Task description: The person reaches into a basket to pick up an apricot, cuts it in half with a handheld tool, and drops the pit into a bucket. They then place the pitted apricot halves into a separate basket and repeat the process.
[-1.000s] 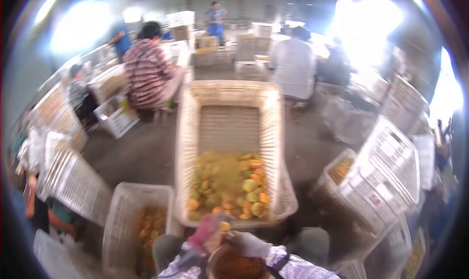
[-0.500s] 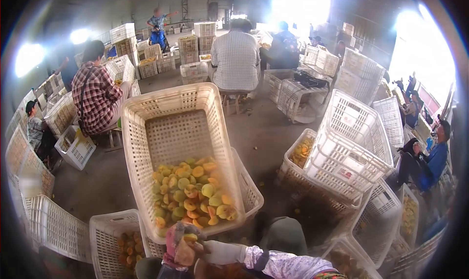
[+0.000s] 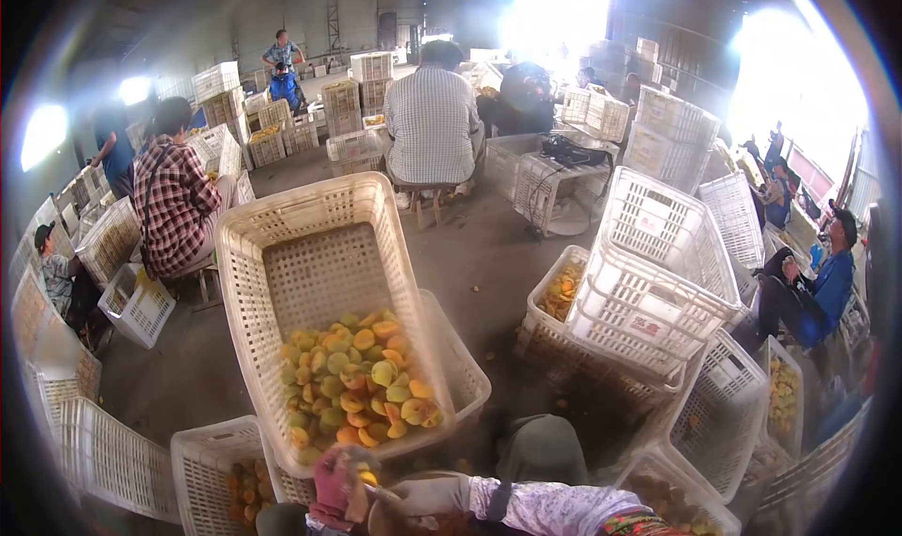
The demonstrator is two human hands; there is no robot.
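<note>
My left hand (image 3: 340,487), in a pink glove, is closed around a yellow-orange fruit piece (image 3: 367,476) at the bottom centre. Right beside it is my right hand (image 3: 425,495), in a pale glove, with its fingertips meeting the left hand; whatever it grips is too small to make out. Just above both hands, a tilted white crate (image 3: 324,209) holds many green and orange fruit pieces (image 3: 352,381) in its lower part. At the lower left, another crate (image 3: 218,430) contains darker orange fruit (image 3: 248,491).
Stacked white crates (image 3: 648,278) stand at the right, one with fruit (image 3: 564,290). Ahead, a person in a checked shirt (image 3: 430,127) sits on a stool. Another person in plaid (image 3: 177,198) sits at the left, and a person in blue (image 3: 832,292) at the right.
The view has shifted slightly, so the crates and people ahead appear further left. My hands remain together by the crate's lower edge, the right one a little lower.
</note>
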